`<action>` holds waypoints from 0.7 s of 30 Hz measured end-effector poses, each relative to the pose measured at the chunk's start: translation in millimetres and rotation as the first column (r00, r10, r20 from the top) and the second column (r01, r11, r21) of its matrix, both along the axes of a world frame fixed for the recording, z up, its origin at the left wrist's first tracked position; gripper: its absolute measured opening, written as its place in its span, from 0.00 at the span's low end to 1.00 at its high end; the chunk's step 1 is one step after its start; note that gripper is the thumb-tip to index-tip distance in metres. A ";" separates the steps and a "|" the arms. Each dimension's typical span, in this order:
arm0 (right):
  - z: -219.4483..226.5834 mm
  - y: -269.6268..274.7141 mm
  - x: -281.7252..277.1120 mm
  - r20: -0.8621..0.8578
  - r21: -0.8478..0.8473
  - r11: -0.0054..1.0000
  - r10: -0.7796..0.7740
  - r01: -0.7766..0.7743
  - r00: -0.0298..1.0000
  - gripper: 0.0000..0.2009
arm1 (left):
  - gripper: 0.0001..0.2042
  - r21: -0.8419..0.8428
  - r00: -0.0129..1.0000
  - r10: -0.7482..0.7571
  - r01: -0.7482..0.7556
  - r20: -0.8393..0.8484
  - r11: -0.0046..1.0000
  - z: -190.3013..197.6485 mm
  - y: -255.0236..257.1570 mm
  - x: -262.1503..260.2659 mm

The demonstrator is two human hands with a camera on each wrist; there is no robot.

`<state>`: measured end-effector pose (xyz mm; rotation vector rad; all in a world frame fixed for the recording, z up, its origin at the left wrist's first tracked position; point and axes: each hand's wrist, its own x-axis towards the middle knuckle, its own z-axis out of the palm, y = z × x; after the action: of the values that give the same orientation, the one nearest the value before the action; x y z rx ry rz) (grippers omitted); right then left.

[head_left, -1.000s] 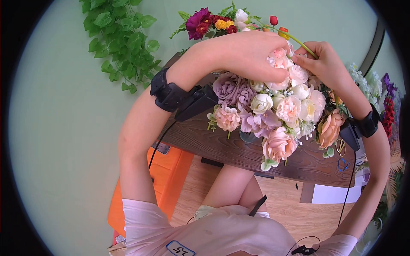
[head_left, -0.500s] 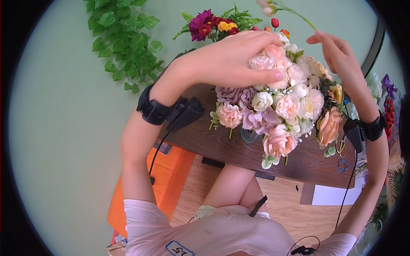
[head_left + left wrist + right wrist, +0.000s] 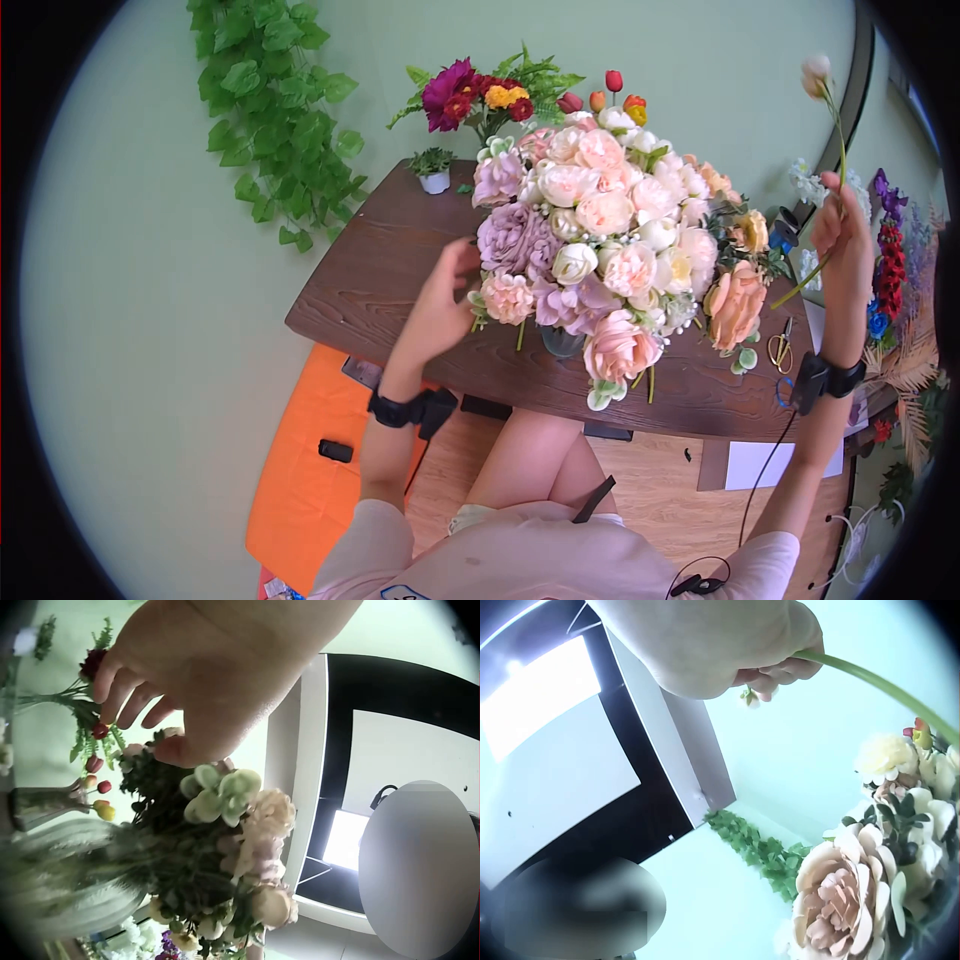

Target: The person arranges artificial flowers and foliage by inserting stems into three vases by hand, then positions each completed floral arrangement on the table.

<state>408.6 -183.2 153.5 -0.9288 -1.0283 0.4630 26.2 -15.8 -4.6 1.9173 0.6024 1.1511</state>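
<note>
A large bouquet [image 3: 600,215] of pink, white, lilac and peach flowers stands in a glass vase [image 3: 562,343] on the dark wooden table. To the right of it, my right hand [image 3: 845,235] grips a single green stem with a pale flower bud [image 3: 816,72] at its top. The same stem [image 3: 877,681] runs out of that hand in the right wrist view. At the bouquet's left side, my left hand [image 3: 440,305] is empty, its fingers loosely bent near the lilac blooms. The left wrist view shows this hand [image 3: 202,675] beside the flowers, above the ribbed vase [image 3: 75,881].
Gold-handled scissors [image 3: 781,345] lie at the table's right end. A small potted plant [image 3: 433,172] stands at the back left, near a dark red and yellow arrangement [image 3: 480,97]. Red tulips [image 3: 613,80] show behind the bouquet. An orange seat [image 3: 300,480] is at left.
My left hand has come off the top of the bouquet, down to its left side. My right hand has drawn the stem away from the bouquet to the right, with the bud now upward.
</note>
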 end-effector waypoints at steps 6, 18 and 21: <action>-43.7 -5.2 1.8 -0.172 0.026 0.998 -0.057 0.063 0.983 0.14 | 0.24 -0.044 0.971 -0.075 0.066 -0.227 0.997 -28.8 -24.6 54.6; -89.4 -5.9 -0.7 -0.236 -0.057 0.998 -0.050 0.038 0.970 0.13 | 0.19 0.647 0.965 0.247 -0.243 0.086 0.723 -99.7 -1.2 117.3; -91.1 -5.9 -0.9 -0.232 -0.058 0.998 -0.035 0.022 0.972 0.12 | 0.19 0.532 0.985 0.125 -0.171 0.120 0.830 -120.2 -22.6 83.7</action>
<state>407.6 -189.1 62.4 -0.9128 -0.7907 0.5645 109.9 -38.3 -124.8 2.3083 0.4099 1.6241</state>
